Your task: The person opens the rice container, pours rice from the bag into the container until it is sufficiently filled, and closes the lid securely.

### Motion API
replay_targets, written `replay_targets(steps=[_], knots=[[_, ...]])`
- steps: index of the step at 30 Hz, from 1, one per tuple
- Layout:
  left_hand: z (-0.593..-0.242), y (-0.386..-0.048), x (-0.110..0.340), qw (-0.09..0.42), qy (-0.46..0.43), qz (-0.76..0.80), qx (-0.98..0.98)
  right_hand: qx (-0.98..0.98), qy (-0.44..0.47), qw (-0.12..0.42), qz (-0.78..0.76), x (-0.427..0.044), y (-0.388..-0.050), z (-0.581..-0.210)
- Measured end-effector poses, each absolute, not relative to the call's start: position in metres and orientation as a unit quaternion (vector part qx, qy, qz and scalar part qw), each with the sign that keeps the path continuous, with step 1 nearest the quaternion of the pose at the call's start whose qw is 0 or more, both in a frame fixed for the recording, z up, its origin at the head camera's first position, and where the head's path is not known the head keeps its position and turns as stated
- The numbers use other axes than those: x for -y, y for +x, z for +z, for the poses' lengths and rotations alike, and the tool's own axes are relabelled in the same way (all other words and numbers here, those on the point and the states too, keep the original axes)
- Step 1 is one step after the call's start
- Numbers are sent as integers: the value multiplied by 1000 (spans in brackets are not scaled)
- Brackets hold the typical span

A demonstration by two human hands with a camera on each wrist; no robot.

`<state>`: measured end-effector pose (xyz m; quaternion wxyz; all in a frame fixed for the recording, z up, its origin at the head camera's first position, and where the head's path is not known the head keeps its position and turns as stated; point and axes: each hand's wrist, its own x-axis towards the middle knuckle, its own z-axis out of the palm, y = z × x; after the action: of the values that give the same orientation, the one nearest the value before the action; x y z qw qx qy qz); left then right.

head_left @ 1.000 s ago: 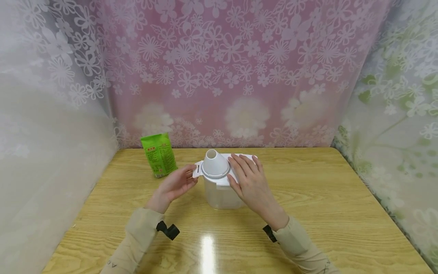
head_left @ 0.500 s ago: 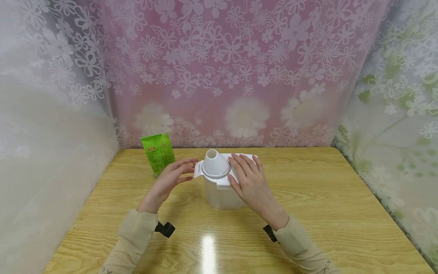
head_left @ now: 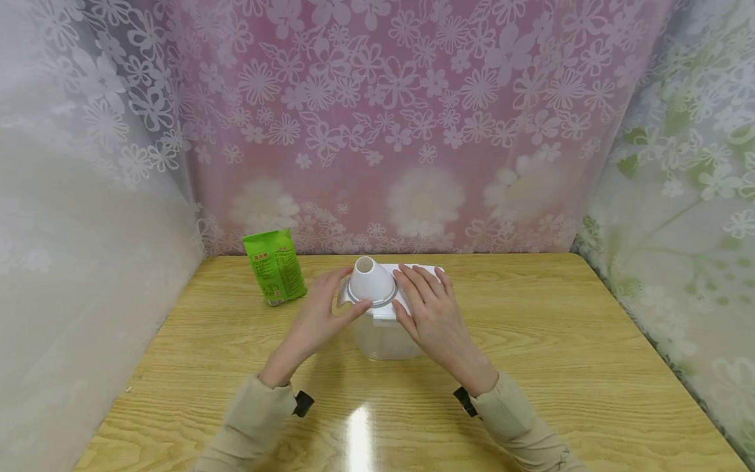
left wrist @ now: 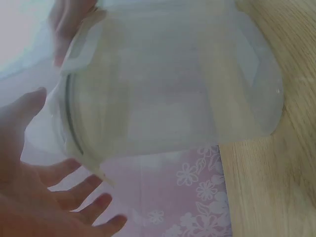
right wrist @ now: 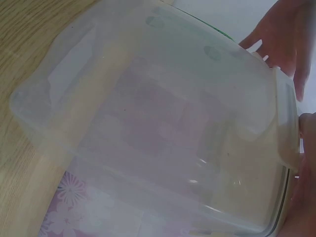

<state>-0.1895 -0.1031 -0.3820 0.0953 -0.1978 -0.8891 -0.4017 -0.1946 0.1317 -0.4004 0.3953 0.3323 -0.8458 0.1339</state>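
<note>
A clear plastic storage container [head_left: 386, 342] with a white lid stands upright on the table. From the lid's left part rises a white cone-shaped cap [head_left: 371, 283] with a round hole on top. My left hand [head_left: 318, 313] reaches round that end, thumb at the front of the cone's base and fingers behind the lid's left flap. In the left wrist view, the fingers of the left hand [left wrist: 54, 197] are spread beside the lid. My right hand [head_left: 435, 318] rests on the lid's right part with fingers extended. Through the clear walls of the container [right wrist: 148, 108] I see no contents.
A green printed bag [head_left: 274, 267] stands behind and left of the container. Flowered curtains [head_left: 383, 131] close off the back and sides of the wooden table [head_left: 560, 341]. Each wrist wears a black strap.
My left hand first drew back from the lid's left flap, then moved in around the cone's base. The right hand and the container have stayed in place.
</note>
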Motion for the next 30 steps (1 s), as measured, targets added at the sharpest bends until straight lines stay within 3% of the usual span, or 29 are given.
replay_targets(steps=[5, 16, 21, 30], knots=[[-392, -187, 86, 200, -192, -301, 912, 846, 332, 395, 133, -132, -194, -400], [-408, -188, 70, 315, -171, -236, 903, 850, 327, 392, 126, -132, -194, -400], [-410, -188, 70, 333, -184, -240, 893, 850, 329, 392, 126, -132, -193, -400], [-410, -190, 73, 308, -192, -259, 895, 851, 326, 393, 123, -132, -192, -400]])
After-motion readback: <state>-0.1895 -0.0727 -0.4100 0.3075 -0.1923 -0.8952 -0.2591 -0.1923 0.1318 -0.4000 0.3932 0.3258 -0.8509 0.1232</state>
